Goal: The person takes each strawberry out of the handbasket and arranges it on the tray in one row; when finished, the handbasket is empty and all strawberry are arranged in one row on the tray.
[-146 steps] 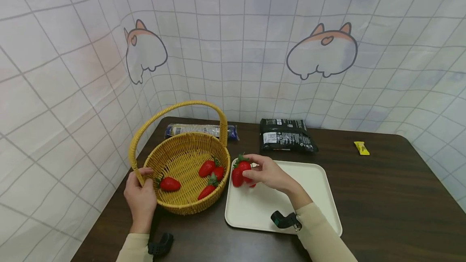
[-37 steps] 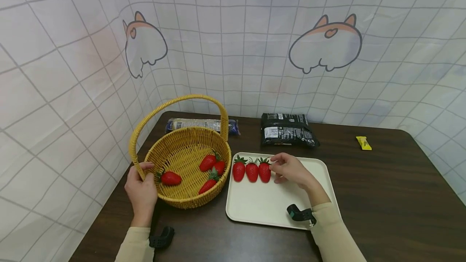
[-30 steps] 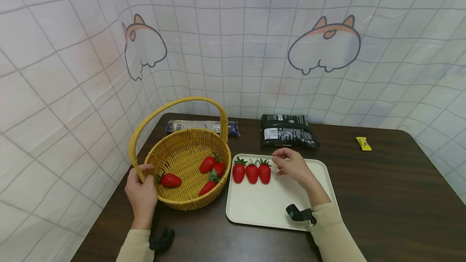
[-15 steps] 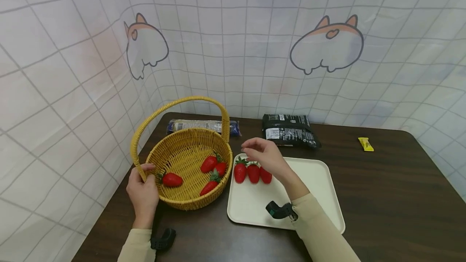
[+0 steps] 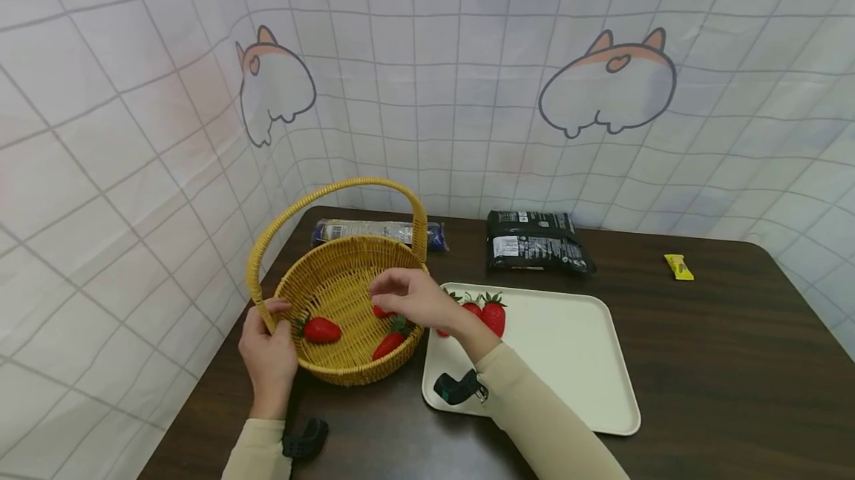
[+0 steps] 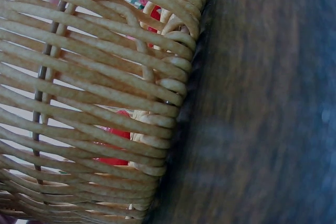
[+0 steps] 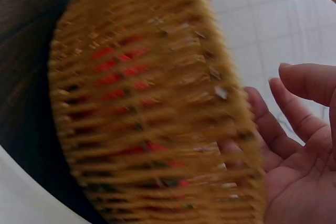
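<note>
My left hand point(image 5: 269, 354) grips the left rim of the yellow wicker basket point(image 5: 344, 288) at the foot of its handle. Inside lie a strawberry point(image 5: 322, 330) at the left and more at the right, such as the strawberry point(image 5: 390, 346) near the front. My right hand point(image 5: 417, 298) is above the basket's right side, partly covering the strawberries there. In the right wrist view its fingers point(image 7: 299, 114) are loosely bent, with nothing between them. Three strawberries stand in a row on the white tray point(image 5: 561, 361); the rightmost strawberry point(image 5: 493, 314) shows best, the others are partly behind my right hand.
Behind the basket lies a long blue-wrapped packet point(image 5: 437, 237). A black package point(image 5: 537, 242) is at the back of the dark table point(image 5: 721, 361), and a small yellow packet point(image 5: 679, 267) lies to its right. A tiled-pattern curtain point(image 5: 467, 94) encloses the back and sides.
My right hand set strawberries in a row on the tray, let go, and has moved left from the tray to over the basket. My left hand still holds the basket.
</note>
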`<state>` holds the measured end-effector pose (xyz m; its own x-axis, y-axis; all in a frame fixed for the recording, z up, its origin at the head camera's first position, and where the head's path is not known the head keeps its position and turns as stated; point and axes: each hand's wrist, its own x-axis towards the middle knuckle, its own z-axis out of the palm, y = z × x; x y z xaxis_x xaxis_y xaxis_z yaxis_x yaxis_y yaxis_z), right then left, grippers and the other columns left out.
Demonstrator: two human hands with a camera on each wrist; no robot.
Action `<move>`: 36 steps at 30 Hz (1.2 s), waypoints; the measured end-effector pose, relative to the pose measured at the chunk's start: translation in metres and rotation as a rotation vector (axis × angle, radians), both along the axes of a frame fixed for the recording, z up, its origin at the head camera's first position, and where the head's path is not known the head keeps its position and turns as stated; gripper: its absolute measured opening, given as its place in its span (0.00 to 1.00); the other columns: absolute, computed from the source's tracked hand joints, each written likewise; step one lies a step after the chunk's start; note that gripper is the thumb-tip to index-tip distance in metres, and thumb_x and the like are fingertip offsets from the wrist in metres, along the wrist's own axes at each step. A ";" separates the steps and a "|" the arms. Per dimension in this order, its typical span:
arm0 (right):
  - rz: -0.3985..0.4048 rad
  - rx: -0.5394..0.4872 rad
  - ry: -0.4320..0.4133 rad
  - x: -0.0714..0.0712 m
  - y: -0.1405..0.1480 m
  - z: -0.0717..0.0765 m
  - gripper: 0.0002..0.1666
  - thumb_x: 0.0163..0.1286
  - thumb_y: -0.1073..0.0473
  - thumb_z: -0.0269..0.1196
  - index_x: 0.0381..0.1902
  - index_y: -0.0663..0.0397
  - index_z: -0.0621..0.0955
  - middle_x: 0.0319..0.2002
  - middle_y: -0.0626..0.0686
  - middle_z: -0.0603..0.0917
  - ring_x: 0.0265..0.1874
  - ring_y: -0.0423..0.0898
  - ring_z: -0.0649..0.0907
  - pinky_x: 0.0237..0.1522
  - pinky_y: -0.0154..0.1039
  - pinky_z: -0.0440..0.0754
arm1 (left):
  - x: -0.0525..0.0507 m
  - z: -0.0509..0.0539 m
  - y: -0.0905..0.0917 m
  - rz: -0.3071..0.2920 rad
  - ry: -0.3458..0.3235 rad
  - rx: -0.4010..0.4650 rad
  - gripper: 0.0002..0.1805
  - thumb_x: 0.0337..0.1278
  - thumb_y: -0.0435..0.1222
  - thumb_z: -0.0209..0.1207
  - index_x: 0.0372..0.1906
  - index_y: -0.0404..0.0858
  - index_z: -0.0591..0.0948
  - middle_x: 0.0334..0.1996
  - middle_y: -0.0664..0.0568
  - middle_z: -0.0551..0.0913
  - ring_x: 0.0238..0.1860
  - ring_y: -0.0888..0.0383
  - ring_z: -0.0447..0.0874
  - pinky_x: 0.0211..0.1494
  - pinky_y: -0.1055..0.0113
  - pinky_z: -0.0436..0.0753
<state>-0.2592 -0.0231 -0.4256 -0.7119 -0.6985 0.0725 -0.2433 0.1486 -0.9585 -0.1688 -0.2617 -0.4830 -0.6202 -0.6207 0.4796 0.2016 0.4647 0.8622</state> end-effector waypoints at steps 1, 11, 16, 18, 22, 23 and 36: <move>0.005 0.015 0.005 0.001 -0.003 -0.001 0.15 0.70 0.56 0.61 0.53 0.53 0.81 0.49 0.51 0.83 0.48 0.47 0.82 0.49 0.43 0.81 | 0.000 0.000 0.000 -0.004 -0.001 -0.005 0.14 0.52 0.17 0.50 0.38 0.30 0.83 0.45 0.45 0.81 0.49 0.58 0.75 0.53 0.74 0.67; 0.017 0.150 0.093 -0.018 -0.021 -0.003 0.17 0.69 0.58 0.63 0.53 0.58 0.81 0.45 0.48 0.84 0.45 0.41 0.80 0.49 0.36 0.78 | 0.000 -0.002 -0.003 0.001 0.011 -0.026 0.14 0.49 0.16 0.50 0.38 0.28 0.81 0.51 0.41 0.78 0.56 0.50 0.72 0.55 0.73 0.65; -0.010 0.216 0.062 -0.032 -0.030 -0.004 0.18 0.68 0.58 0.62 0.54 0.59 0.80 0.45 0.48 0.84 0.45 0.42 0.80 0.50 0.38 0.77 | 0.000 -0.003 -0.003 0.004 0.024 -0.026 0.14 0.49 0.16 0.49 0.38 0.27 0.81 0.51 0.40 0.78 0.55 0.51 0.73 0.53 0.74 0.65; -0.019 0.250 0.043 -0.034 -0.033 -0.003 0.19 0.67 0.59 0.63 0.55 0.59 0.80 0.46 0.50 0.84 0.46 0.43 0.81 0.51 0.40 0.78 | 0.001 0.001 0.001 -0.002 0.029 -0.018 0.14 0.49 0.16 0.49 0.38 0.26 0.81 0.52 0.39 0.78 0.55 0.50 0.72 0.52 0.74 0.65; 0.000 0.295 -0.016 -0.038 -0.036 -0.005 0.23 0.64 0.64 0.66 0.58 0.61 0.79 0.50 0.57 0.83 0.50 0.48 0.81 0.53 0.44 0.78 | 0.000 0.001 0.002 -0.008 0.032 -0.007 0.14 0.48 0.16 0.48 0.38 0.26 0.81 0.52 0.40 0.78 0.56 0.50 0.72 0.53 0.73 0.65; 0.009 0.303 -0.028 -0.039 -0.037 -0.006 0.25 0.63 0.65 0.66 0.58 0.61 0.78 0.52 0.59 0.82 0.50 0.49 0.80 0.54 0.44 0.78 | -0.001 0.001 0.002 -0.010 0.030 -0.007 0.14 0.48 0.16 0.49 0.38 0.26 0.81 0.52 0.40 0.78 0.56 0.50 0.72 0.53 0.73 0.65; 0.180 0.260 -0.077 -0.044 -0.039 -0.011 0.28 0.61 0.71 0.64 0.61 0.63 0.77 0.57 0.63 0.80 0.59 0.57 0.77 0.54 0.45 0.78 | -0.003 -0.004 -0.001 0.004 0.019 -0.006 0.14 0.48 0.16 0.50 0.37 0.29 0.82 0.51 0.42 0.78 0.57 0.52 0.72 0.55 0.73 0.65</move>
<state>-0.3027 -0.0623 -0.4362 -0.5720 -0.8016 -0.1741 -0.2158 0.3519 -0.9108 -0.1721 -0.2631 -0.4873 -0.6082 -0.6205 0.4951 0.2161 0.4707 0.8554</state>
